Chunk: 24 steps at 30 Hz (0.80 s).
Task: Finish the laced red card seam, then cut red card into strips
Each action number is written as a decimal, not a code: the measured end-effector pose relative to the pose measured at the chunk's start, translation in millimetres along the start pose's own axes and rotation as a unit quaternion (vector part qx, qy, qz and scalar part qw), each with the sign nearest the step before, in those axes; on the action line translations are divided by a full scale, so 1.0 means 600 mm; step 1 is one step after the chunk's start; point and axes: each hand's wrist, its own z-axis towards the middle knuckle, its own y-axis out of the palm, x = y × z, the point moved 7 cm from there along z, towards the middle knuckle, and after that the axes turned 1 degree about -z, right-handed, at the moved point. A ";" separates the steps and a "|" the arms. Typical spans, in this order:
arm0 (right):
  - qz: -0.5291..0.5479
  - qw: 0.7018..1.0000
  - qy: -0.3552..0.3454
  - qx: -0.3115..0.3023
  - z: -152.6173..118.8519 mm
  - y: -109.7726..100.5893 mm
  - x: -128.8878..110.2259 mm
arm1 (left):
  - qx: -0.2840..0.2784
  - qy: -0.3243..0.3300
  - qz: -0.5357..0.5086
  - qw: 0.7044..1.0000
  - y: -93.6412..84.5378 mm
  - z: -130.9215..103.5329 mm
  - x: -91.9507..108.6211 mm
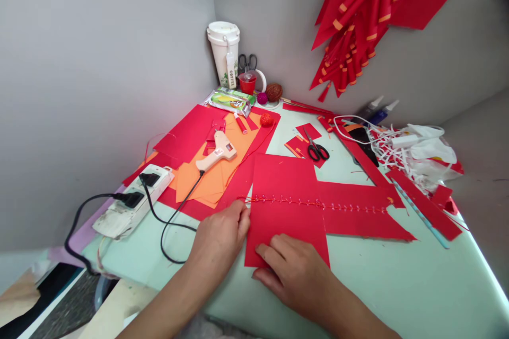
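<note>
A red paper sheet (284, 177) lies upright on the table, across the left part of a longer red paper strip (358, 225) with a notched right end. A red cord (294, 201) runs along the middle of both, with small glue-like marks beside it. My left hand (222, 230) is closed at the sheet's left edge, by the cord's looped end; its fingertips pinch something I cannot make out. My right hand (292, 270) rests on the sheet's lower edge, fingers bent and spread, with nothing visible in it.
Left of the sheet are a glue gun (218, 151), orange papers (194, 183) and a power strip (129, 206) with black cables. Black scissors (315, 149) lie beyond it. A white cup (223, 53) stands at the back, and shredded paper (392, 153) lies at the right.
</note>
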 end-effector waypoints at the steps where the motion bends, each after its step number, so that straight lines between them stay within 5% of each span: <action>1: 0.004 1.000 0.004 0.000 0.000 0.000 0.001 | 0.002 0.001 -0.026 1.000 -0.001 0.000 -0.001; 13: 0.029 0.999 0.022 -0.002 0.001 -0.002 0.006 | 0.005 0.031 -0.352 0.935 -0.007 -0.004 -0.011; 24: 0.033 0.997 0.011 0.076 0.004 -0.022 0.013 | 0.103 0.060 -0.367 0.923 -0.027 -0.001 -0.019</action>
